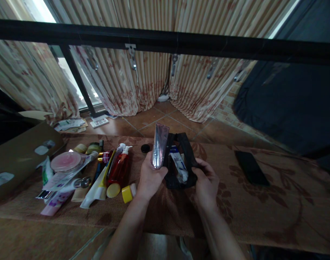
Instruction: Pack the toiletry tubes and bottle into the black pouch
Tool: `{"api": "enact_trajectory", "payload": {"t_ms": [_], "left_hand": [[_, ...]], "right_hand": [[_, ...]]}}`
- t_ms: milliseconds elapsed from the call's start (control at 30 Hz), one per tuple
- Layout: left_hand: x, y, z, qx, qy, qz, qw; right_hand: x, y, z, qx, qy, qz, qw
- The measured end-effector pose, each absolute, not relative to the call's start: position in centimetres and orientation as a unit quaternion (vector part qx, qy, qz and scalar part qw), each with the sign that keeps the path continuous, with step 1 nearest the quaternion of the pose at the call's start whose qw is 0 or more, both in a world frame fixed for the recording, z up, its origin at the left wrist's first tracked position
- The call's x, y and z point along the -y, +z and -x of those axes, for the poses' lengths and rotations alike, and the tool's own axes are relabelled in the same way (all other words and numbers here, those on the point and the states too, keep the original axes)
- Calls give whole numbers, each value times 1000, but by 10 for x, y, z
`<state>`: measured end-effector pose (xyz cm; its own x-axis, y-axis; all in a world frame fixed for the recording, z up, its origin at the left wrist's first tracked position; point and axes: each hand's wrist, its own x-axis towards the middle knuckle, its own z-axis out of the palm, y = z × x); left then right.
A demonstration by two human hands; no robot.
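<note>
A shiny pinkish squeeze tube (159,146) stands up out of my left hand (152,177), whose fingers are closed round its lower end. The thumb of that hand lies at the left edge of a small black bag (190,150). My right hand (207,180) pinches the bag's right edge, holding its mouth apart. Inside the bag lies a blue and white packet or tube (178,162), partly hidden by the bag's sides. A round black cap (145,148) rests on the cloth just left of the pink tube.
Left of my hands lies a cluster of toiletries: a red pump bottle (119,167), a pink round container (65,161), a yellow-lidded jar (128,193) and several tubes. A cardboard box (21,155) stands at far left. A black phone (251,168) lies right. A dark rail (154,38) crosses beyond.
</note>
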<state>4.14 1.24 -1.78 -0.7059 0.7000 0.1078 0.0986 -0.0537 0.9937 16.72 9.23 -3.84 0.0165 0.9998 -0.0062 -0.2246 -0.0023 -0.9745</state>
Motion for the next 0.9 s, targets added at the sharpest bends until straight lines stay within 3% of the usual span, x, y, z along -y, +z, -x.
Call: {"api": "enact_trajectory", "payload": {"t_ms": [900], "left_hand": [[-14, -22, -41, -644, 661, -298, 243]], "right_hand": [[-90, -37, -166, 422, 566, 437, 557]]}}
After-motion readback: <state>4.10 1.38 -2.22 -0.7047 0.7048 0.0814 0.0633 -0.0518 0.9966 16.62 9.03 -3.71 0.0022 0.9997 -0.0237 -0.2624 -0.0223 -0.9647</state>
